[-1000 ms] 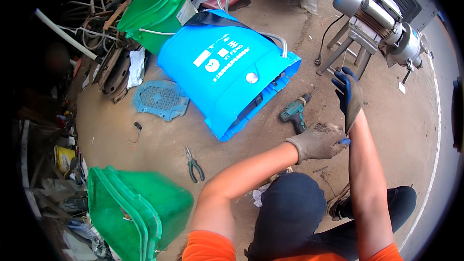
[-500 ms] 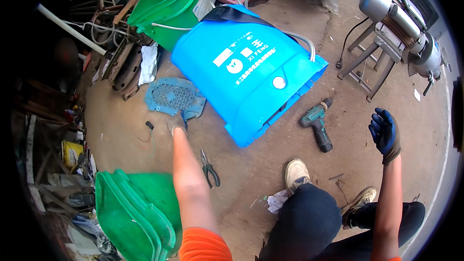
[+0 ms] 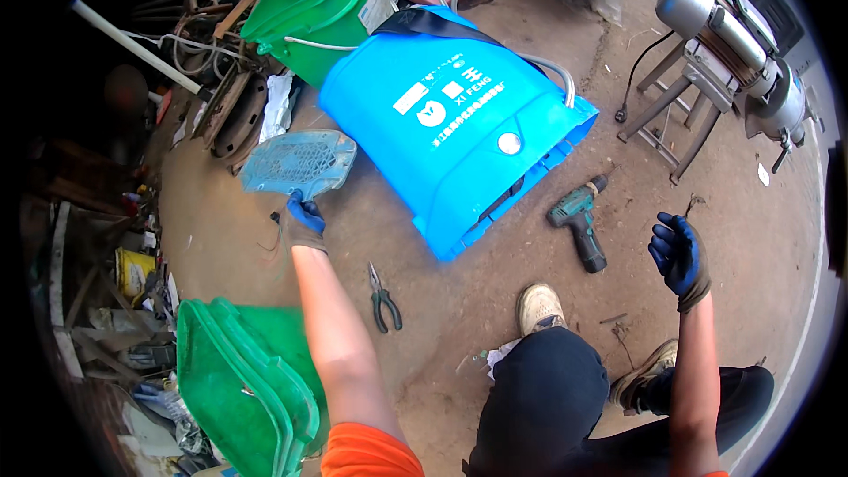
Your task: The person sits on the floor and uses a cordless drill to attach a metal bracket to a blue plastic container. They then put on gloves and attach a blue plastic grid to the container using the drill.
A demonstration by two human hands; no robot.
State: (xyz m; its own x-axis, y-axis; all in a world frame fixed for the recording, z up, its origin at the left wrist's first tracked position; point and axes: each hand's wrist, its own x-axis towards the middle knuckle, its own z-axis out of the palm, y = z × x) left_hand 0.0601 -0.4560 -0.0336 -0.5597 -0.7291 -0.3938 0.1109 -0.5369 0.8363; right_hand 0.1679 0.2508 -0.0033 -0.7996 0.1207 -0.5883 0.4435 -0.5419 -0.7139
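The left hand [image 3: 306,221], gloved, pinches the near edge of the blue latticed panel [image 3: 300,163], thumb uppermost. Half a second ago the panel lay flat on the floor [image 3: 468,327], with the hand just reaching its edge; now it is shifted leftward and appears tilted and raised, so the piece is under the hand's control, and the handling has passed from reaching to carrying. The right hand [image 3: 679,261], also gloved, is loosely curled and holds nothing.

Close beside the left wrist is a small dark connector [image 3: 275,216], partly hidden. Pliers [image 3: 382,300] lie nearer the person. To the panel's right, apart from it, the blue tank [image 3: 459,110] lies on its side, its open base facing the drill [image 3: 579,221]. Farther out are a green bucket [image 3: 296,362] at lower left and a motor-driven machine [image 3: 729,22] on a stool [image 3: 698,79].
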